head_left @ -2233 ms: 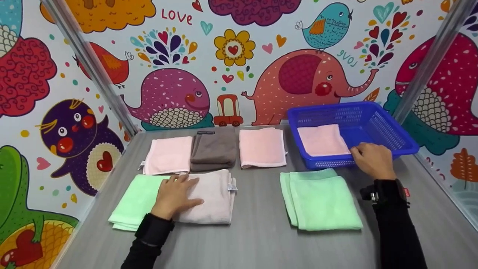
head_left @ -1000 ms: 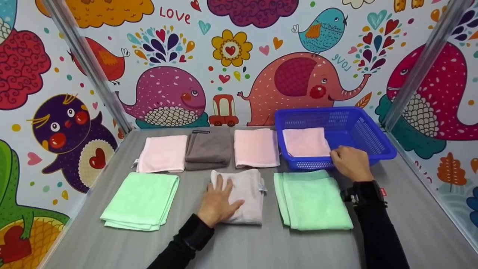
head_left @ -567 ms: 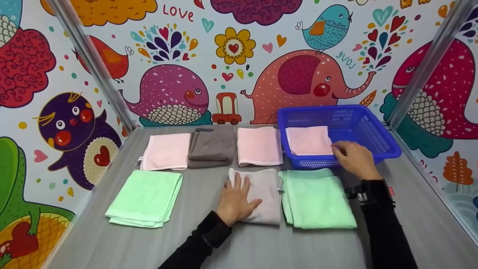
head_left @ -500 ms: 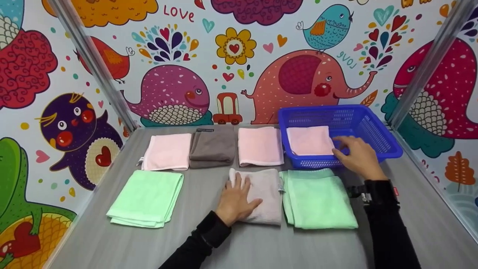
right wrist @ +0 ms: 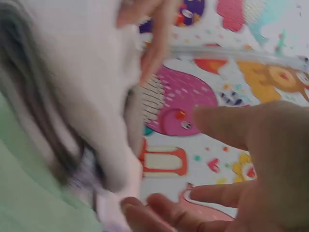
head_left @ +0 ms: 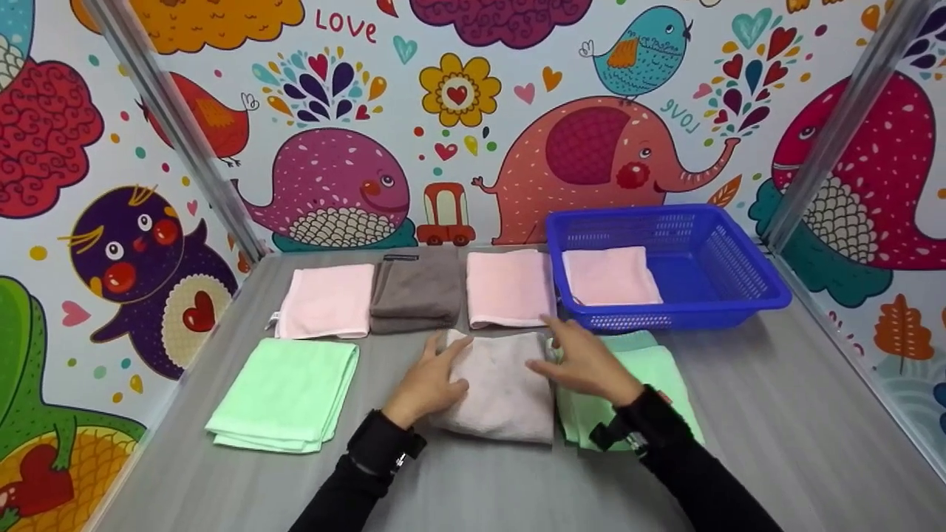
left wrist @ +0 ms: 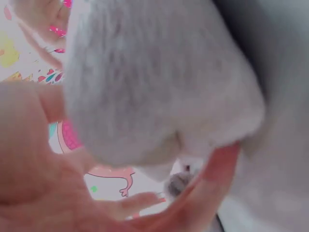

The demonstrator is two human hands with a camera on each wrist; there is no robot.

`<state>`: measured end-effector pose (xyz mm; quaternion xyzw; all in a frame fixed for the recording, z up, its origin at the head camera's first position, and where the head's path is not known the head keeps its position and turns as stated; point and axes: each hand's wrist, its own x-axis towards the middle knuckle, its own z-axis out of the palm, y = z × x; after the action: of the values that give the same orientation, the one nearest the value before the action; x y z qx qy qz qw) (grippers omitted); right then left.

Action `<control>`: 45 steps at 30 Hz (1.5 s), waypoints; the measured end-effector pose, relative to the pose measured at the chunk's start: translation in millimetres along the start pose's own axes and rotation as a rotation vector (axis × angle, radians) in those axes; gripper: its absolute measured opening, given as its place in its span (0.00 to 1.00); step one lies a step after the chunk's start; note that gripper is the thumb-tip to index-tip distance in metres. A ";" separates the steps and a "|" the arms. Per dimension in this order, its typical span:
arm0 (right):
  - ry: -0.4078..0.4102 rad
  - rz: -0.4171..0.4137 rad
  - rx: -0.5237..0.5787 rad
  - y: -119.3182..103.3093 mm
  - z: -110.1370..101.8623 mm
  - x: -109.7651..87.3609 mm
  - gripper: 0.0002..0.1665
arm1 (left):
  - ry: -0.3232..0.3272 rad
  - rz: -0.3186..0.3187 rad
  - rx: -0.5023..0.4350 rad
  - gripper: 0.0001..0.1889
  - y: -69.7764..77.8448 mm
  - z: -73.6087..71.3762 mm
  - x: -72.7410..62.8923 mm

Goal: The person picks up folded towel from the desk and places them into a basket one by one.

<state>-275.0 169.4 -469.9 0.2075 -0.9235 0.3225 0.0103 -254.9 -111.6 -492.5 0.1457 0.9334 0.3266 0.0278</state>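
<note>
Head view is mostly cartoon-print wall, with a gray surface stretching out in front of it. Biggest thing on there is a blue basket, perforated sides, sitting upright near the wall. Right green towel is folded just in front of the basket, partly covered by an arm. Left green towel is folded too, well off to the basket's left and closer to the person. Pale towel, the one being handled, is folded in front of the basket and off to its left. Then the smaller stuff: brown towel left of the basket, middle pink towel just beside the basket's left wall, left pink towel farthest from the basket in that row, and inner pink towel inside at the basket's left end. Left hand, left of the basket, is at the pale towel's far edge with a fairly wide grip, thumb and fingers spread, one fingertip against the cloth in the left wrist view. Right hand is right in front of the basket, grip wide as well, fingertips near the pale towel; can't tell if they're touching. Tiniest bit is a white tag way left of the basket.
</note>
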 end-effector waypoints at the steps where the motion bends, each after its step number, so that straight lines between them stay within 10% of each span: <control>1: -0.034 -0.005 -0.029 -0.9 7.5 -0.8 0.42 | -0.005 -0.011 0.002 0.39 0.1 0.2 -0.7; 8: -0.120 0.007 -0.096 0.7 30.7 -6.3 0.45 | -0.127 -0.068 -0.001 0.42 -6.9 4.5 3.4; 23: -0.052 0.099 -0.149 -0.9 45.5 0.3 0.54 | -0.187 0.081 -0.049 0.38 -12.2 5.9 9.5; 33: -0.029 -0.044 -0.159 -4.0 51.1 -3.0 0.50 | -0.125 0.239 0.004 0.28 -9.4 9.7 5.3; 45: 0.004 -0.185 -0.016 -3.2 53.1 -2.2 0.42 | -0.044 0.259 0.038 0.18 -4.2 13.1 8.0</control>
<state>-265.6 136.1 -510.4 0.2912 -0.9028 0.3134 0.0437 -261.7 -104.5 -505.1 0.2725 0.9120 0.3067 0.0031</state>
